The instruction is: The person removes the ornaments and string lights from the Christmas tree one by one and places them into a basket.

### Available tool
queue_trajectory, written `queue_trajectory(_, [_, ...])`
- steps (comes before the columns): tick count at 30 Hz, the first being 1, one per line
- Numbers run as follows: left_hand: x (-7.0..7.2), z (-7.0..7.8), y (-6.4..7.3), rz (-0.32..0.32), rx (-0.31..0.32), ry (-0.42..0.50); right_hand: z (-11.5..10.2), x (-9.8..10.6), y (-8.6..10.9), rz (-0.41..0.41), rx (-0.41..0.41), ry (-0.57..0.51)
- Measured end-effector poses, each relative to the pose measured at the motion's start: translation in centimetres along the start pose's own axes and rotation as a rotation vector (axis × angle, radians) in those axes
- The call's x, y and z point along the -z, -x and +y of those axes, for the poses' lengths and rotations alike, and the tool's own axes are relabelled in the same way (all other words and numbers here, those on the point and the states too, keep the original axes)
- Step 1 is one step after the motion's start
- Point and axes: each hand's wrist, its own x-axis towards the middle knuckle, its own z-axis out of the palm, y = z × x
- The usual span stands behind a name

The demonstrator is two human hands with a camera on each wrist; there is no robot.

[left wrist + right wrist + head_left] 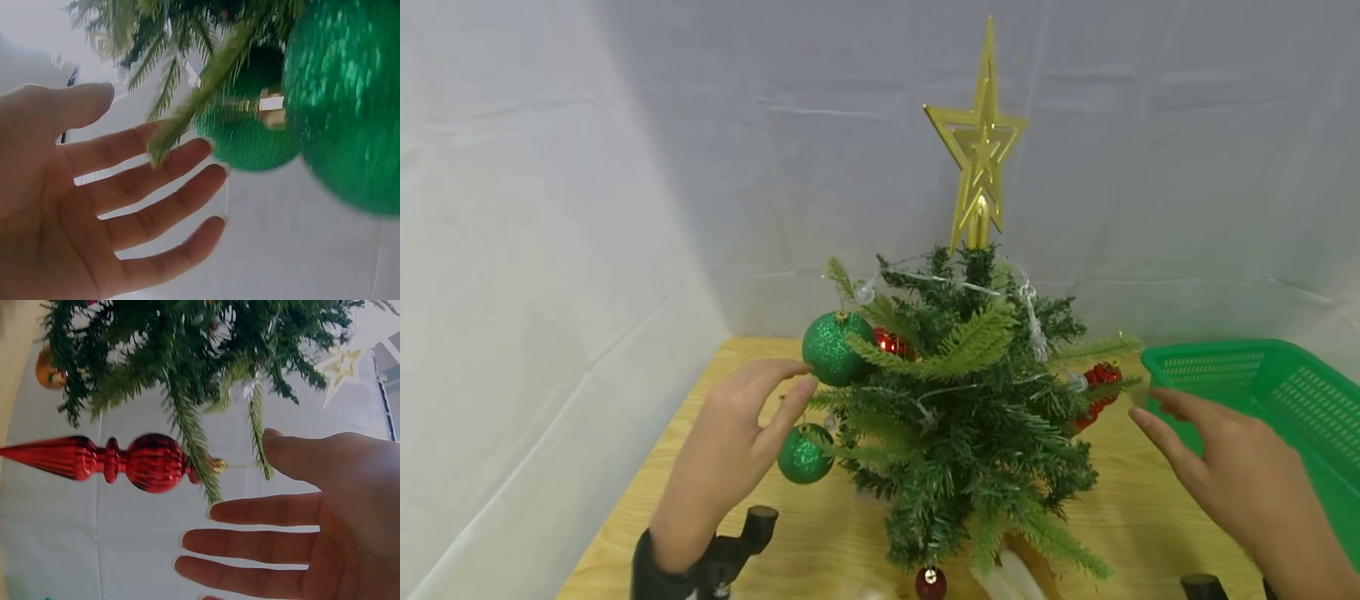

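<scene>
A small Christmas tree (970, 400) stands on the table, topped by a gold star (983, 150). On its left side hang a large green glitter ball (837, 350) and a smaller green ball (806, 454). My left hand (730, 450) is beside them, its fingers spread and fingertips close to a branch tip (187, 119). At the tree's right, a red finial ornament (153, 464) hangs from a branch. Near its gold cap, my right hand (1240, 467) holds its fingers straight and apart, the thumb by a branch tip (259, 431). Neither hand holds anything.
A green plastic basket (1262, 354) sits on the wooden table (677, 475) at the right. A clear light string (947, 282) winds round the tree. Low in front hangs a dark red ball (931, 583); another red ornament (895, 343) shows behind the large green ball.
</scene>
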Motion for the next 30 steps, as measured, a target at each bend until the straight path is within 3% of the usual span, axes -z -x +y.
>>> queue_trajectory(8, [-0.6, 1.4, -0.4, 0.014, -0.161, -0.024, -1.4, -0.8, 2.0, 0.071, 0.043, -0.102])
queue_trajectory(15, [-1.5, 3.2, -1.2, 0.058, -0.327, -0.044, -2.5, -2.7, 4.2, 0.254, 0.233, -0.261])
queue_trajectory(23, [-2.7, 5.6, -1.1, 0.117, -0.393, -0.096, -3.5, -5.3, 5.4, 0.268, 0.486, -0.46])
queue_trajectory(27, [-3.2, 6.7, -1.2, 0.129, -0.461, -0.09, -4.1, -6.1, 5.8, 0.255, 0.519, -0.521])
queue_trajectory(30, [-3.8, 7.5, -1.3, 0.085, -0.509, -0.089, -4.4, -6.6, 6.0, 0.208, 0.508, -0.55])
